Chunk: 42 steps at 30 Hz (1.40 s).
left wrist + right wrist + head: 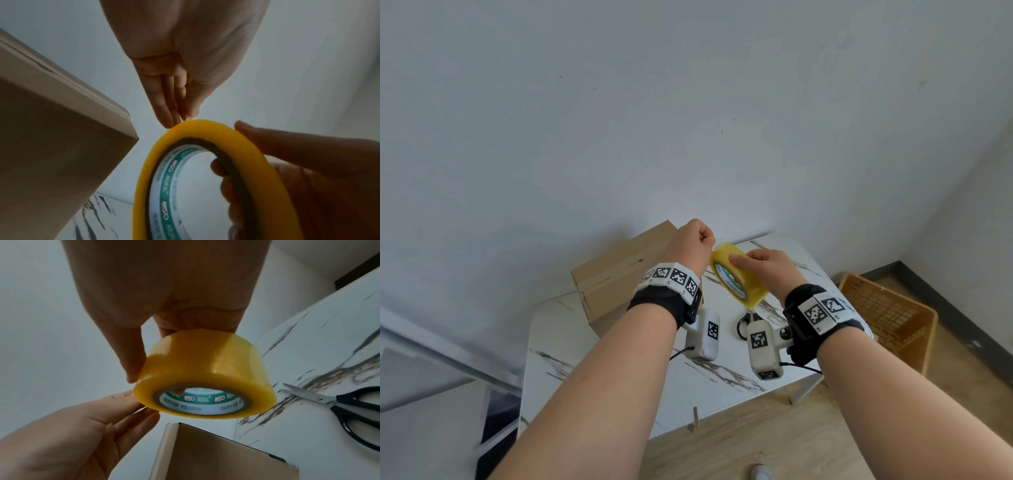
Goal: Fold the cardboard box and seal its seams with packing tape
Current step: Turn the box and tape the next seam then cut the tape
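The tape roll (738, 274) is up in the air above the bench (619, 363), a fat yellow roll with a green-and-white printed core, tilted so its open side faces the person. The right hand (770, 270) has it: thumb lying along the outer yellow face, fingers hooked through the core, curled round the roll's wall. The left hand (693, 245) is right at the roll's upper edge, and in the left wrist view its fingers (164, 104) lie straight and pressed together, tips touching the yellow rim; whether they have caught a tape end I cannot tell. Just behind and to the left of the hands sits the cardboard box (619, 274) on the bench, its top flaps down, resting against the wall (688, 102). Near the right wrist, black-handled scissors (744, 323) lie flat on the marble-patterned top, blades slightly parted in the right wrist view. Off the right end of the bench, an orange plastic crate (887, 315) stands on the wooden floor (756, 442).
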### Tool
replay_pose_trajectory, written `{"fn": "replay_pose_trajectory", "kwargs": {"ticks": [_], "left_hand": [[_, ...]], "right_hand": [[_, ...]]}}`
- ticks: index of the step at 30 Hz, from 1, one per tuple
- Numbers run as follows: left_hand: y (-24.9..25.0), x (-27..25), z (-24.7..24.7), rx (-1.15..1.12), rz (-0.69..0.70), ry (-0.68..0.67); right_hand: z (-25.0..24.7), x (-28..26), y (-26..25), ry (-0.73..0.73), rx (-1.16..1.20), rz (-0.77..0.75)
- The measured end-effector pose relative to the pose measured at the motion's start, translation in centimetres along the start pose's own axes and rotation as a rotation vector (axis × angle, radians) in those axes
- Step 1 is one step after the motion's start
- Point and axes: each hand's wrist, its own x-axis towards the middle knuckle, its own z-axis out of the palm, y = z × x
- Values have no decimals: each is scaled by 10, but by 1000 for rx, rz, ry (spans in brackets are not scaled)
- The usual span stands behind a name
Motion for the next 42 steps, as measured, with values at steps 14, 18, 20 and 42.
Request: {"fn": "replay_pose_trajectory", "kwargs": {"ticks": [14, 18, 20, 42], "left_hand": [[13, 1, 2, 15, 80, 82], [17, -2, 7, -7, 82, 172], [18, -3, 9, -24, 84, 161], [-51, 6, -47, 421, -139, -9]], "right_hand": [[-2, -5, 1, 86, -104, 0], [-5, -2, -5, 69, -152, -7], [-8, -1, -3, 64, -170, -2], [13, 8, 12, 20, -240, 33]]}}
